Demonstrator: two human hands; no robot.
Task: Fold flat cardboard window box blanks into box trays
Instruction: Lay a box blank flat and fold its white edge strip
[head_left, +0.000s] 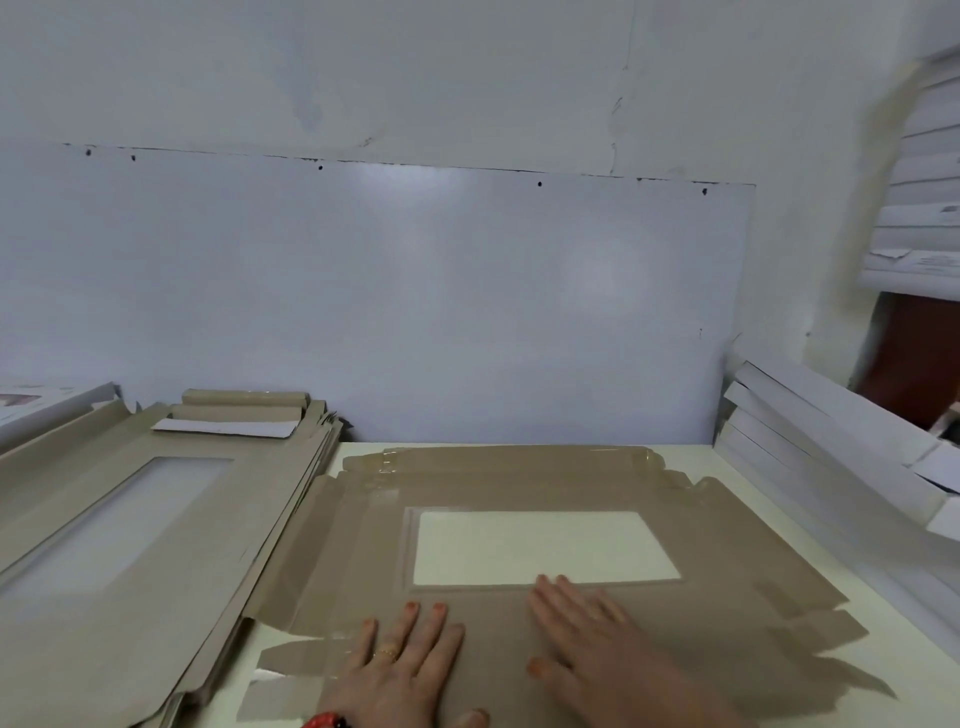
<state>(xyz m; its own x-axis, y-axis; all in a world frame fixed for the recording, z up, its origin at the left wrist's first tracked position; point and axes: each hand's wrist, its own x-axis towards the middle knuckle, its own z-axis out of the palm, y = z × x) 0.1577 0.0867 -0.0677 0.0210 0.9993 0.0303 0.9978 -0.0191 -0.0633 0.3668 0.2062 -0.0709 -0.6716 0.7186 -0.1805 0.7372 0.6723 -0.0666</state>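
Cardboard blank (519, 488) lies unfolded; left hand (410, 660) and right hand (587, 629) press it, fingers flat. Folding hasn't begun. Next, probably, lifting a side flap.

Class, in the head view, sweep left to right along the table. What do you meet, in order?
Stack of flat tan cardboard window blanks → left hand pressing flat → right hand pressing flat → right flaps of the tan blank with a clear window → leaning white folded boards.

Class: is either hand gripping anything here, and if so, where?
Neither grips. Left hand and right hand rest flat, fingers straight, on the near panel of the flat brown cardboard window blank.
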